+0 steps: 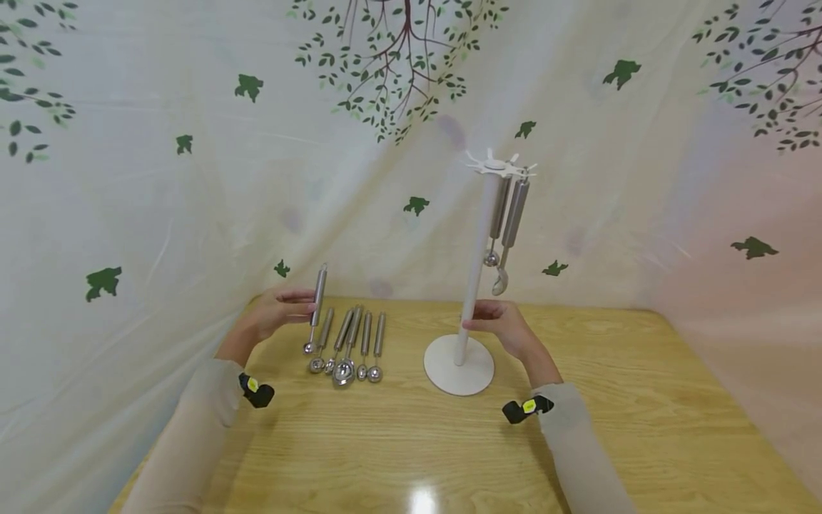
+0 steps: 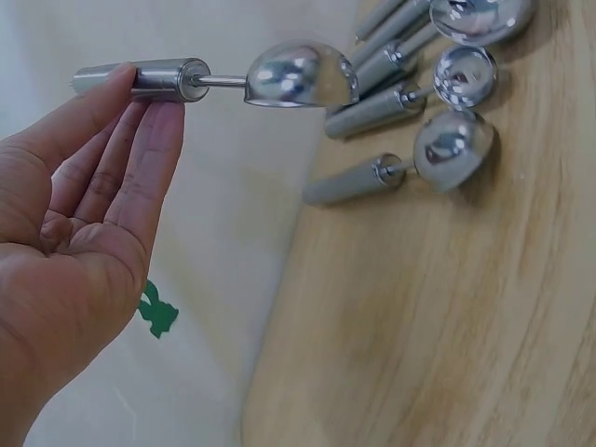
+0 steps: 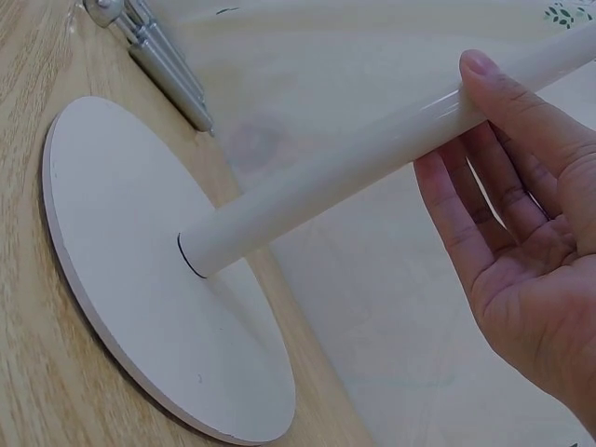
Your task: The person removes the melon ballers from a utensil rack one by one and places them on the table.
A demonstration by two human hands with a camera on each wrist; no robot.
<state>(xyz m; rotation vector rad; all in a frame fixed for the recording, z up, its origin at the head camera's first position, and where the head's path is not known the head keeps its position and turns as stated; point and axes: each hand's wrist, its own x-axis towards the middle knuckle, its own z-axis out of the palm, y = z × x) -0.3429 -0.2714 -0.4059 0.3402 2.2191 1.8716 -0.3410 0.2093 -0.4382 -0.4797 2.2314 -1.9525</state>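
My left hand (image 1: 277, 314) pinches the metal handle of a melon baller (image 2: 303, 74) between thumb and fingertips, with its round scoop lower than the handle. Just right of it, several more steel scoops (image 1: 343, 373) of different sizes lie side by side, bowls toward me. With thumb on one side and fingers on the other, my right hand (image 1: 507, 328) grips the lower part of the white pole (image 3: 345, 154) of a rack. The pole rises from a round white base (image 3: 140, 261) resting on the table and leans slightly right in the head view.
Atop the pole is a white ring of hooks (image 1: 499, 167). A scoop with an oval bowl (image 1: 514, 214) and one with a small round bowl (image 1: 491, 258) hang from its right side. Behind the wooden table (image 1: 359, 442) hangs a pale curtain (image 1: 347, 235) with leaf prints.
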